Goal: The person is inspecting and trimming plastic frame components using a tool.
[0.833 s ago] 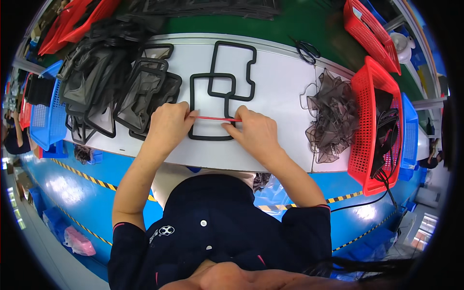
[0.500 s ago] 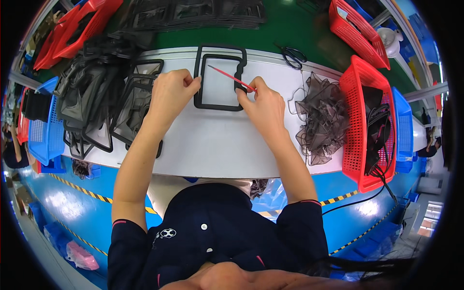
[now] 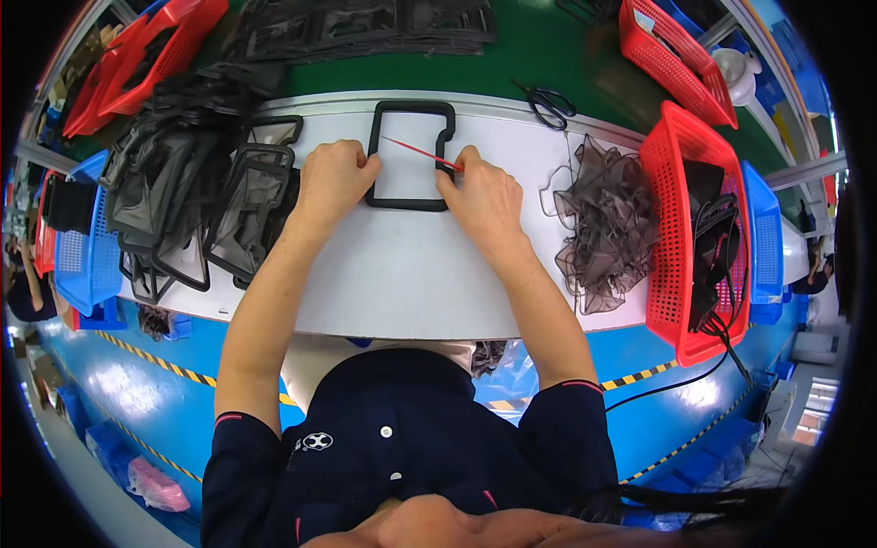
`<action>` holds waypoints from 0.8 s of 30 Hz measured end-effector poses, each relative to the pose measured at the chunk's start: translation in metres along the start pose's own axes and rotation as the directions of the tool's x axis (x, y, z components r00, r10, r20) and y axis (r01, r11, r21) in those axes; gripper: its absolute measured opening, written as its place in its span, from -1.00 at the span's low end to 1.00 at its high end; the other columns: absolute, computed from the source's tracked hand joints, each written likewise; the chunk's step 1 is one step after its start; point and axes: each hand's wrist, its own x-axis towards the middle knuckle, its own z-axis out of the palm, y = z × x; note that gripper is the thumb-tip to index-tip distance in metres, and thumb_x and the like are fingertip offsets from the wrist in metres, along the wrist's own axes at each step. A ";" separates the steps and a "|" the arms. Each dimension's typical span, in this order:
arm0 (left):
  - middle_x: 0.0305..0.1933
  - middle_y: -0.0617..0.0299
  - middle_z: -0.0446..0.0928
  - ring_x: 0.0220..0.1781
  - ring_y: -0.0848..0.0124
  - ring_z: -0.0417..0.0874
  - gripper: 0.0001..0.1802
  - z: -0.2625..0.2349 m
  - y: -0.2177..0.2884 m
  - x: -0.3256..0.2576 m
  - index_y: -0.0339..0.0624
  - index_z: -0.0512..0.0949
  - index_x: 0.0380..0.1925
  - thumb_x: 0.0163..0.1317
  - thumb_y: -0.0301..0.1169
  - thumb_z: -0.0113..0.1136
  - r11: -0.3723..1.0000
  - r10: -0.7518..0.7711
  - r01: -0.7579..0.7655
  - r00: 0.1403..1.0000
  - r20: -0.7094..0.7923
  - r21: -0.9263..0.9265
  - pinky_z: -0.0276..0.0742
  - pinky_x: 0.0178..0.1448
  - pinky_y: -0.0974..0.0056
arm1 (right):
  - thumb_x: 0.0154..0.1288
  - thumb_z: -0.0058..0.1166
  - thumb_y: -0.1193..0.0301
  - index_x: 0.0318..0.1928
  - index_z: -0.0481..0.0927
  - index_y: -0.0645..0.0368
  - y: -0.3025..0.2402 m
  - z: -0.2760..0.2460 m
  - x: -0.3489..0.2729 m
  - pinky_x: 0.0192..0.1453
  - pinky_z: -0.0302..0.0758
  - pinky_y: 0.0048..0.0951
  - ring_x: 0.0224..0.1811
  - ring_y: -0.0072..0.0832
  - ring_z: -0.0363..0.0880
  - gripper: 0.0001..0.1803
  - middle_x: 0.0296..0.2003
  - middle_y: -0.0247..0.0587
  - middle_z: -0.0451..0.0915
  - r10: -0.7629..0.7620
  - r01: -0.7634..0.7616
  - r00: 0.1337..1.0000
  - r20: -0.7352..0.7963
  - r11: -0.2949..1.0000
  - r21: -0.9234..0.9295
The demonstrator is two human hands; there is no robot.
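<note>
A black, roughly rectangular frame (image 3: 411, 107) with a notch in its right side stands out against the white tabletop in front of me. My left hand (image 3: 336, 183) is closed, thumb and fingers pinching the frame's left side. My right hand (image 3: 481, 194) is closed around a thin red stick (image 3: 416, 150) with a pale pointed tip, which slants across the frame's opening toward the left side. The same hand's thumb rests at the frame's right side, below the notch. The fingertips of both hands are partly hidden.
Piled black mesh-filled frames (image 3: 164, 183) stand left. Crumpled dark sheer mesh (image 3: 605, 224) lies right, beside a red basket (image 3: 671, 237) holding black parts and cables. Black scissors (image 3: 550, 108) rest beyond my right hand. More black frames (image 3: 365, 27) cover the green surface behind.
The frame's far edge has come nearer to me, and its earlier doubled outline now looks like a single one. My right hand has shifted slightly left with the red stick.
</note>
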 end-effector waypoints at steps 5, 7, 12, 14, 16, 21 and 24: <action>-0.71 -0.03 0.48 -0.61 0.14 0.54 -0.68 -0.003 0.003 0.004 -0.36 0.52 -0.70 -0.06 -0.27 0.20 0.999 0.007 -0.011 0.996 0.086 0.051 0.44 -0.42 0.20 | 0.04 0.13 0.27 -0.41 0.46 0.25 0.001 0.001 0.004 -0.42 0.45 -0.20 -0.55 -0.13 0.55 -0.73 -0.63 -0.06 0.54 0.005 -0.001 0.998 0.056 0.997 -0.076; -0.71 -0.02 0.48 -0.61 0.15 0.54 -0.68 -0.002 0.001 0.009 -0.36 0.53 -0.70 -0.08 -0.26 0.21 0.999 -0.020 0.016 0.995 0.094 0.048 0.44 -0.42 0.20 | 0.03 0.14 0.25 -0.41 0.47 0.24 -0.001 0.005 0.007 -0.40 0.46 -0.19 -0.52 -0.11 0.56 -0.71 -0.61 -0.05 0.55 -0.006 0.010 0.999 0.046 0.997 -0.076; -0.70 -0.01 0.49 -0.60 0.11 0.53 -0.63 -0.013 -0.002 0.003 -0.35 0.57 -0.64 -0.04 -0.18 0.22 0.999 0.031 -0.031 0.999 0.013 0.007 0.45 -0.41 0.18 | 0.04 0.14 0.19 -0.39 0.46 0.22 -0.003 -0.001 0.007 -0.36 0.46 -0.18 -0.47 -0.09 0.58 -0.67 -0.55 -0.04 0.58 -0.013 0.015 0.999 0.031 0.997 -0.075; -0.71 0.05 0.48 -0.65 0.26 0.49 -0.57 -0.040 0.004 -0.006 -0.31 0.61 -0.53 0.00 -0.08 0.27 0.995 0.013 -0.019 0.998 -0.060 -0.094 0.40 -0.46 0.28 | 0.06 0.12 0.13 -0.32 0.50 0.17 0.009 -0.006 0.006 -0.38 0.45 -0.27 -0.55 -0.19 0.55 -0.65 -0.59 -0.11 0.55 0.010 -0.007 0.999 -0.048 0.999 0.047; -0.68 0.20 0.48 -0.61 0.51 0.45 -0.72 -0.075 -0.011 -0.020 -0.30 0.62 -0.43 0.09 -0.26 0.22 0.978 -0.050 0.009 0.979 -0.197 -0.206 0.36 -0.47 0.41 | 0.16 0.04 0.16 -0.34 0.50 0.16 0.010 -0.019 0.008 -0.46 0.37 -0.39 -0.69 -0.42 0.34 -0.70 -0.69 -0.36 0.39 0.153 -0.136 0.988 -0.028 0.940 0.312; -0.54 0.25 0.49 -0.52 0.57 0.45 -0.72 -0.118 -0.061 -0.053 -0.24 0.54 -0.22 0.06 -0.37 0.25 0.972 -0.173 0.149 0.977 -0.126 -0.181 0.35 -0.42 0.44 | 0.32 -0.17 0.26 -0.33 0.51 0.16 0.020 -0.013 0.015 -0.47 0.25 -0.55 -0.59 -0.63 0.22 -0.73 -0.59 -0.46 0.29 0.197 -0.026 0.978 -0.068 0.437 0.899; -0.55 0.26 0.42 -0.55 0.46 0.44 -0.55 -0.099 -0.063 -0.079 -0.15 0.45 -0.14 -0.08 -0.36 0.35 0.994 -0.101 0.101 0.995 0.026 -0.033 0.36 -0.43 0.36 | 0.38 -0.22 0.22 -0.29 0.52 0.20 0.013 -0.012 0.012 -0.43 0.27 -0.62 -0.51 -0.65 0.28 -0.67 -0.51 -0.41 0.35 0.118 0.020 0.989 -0.092 0.503 0.864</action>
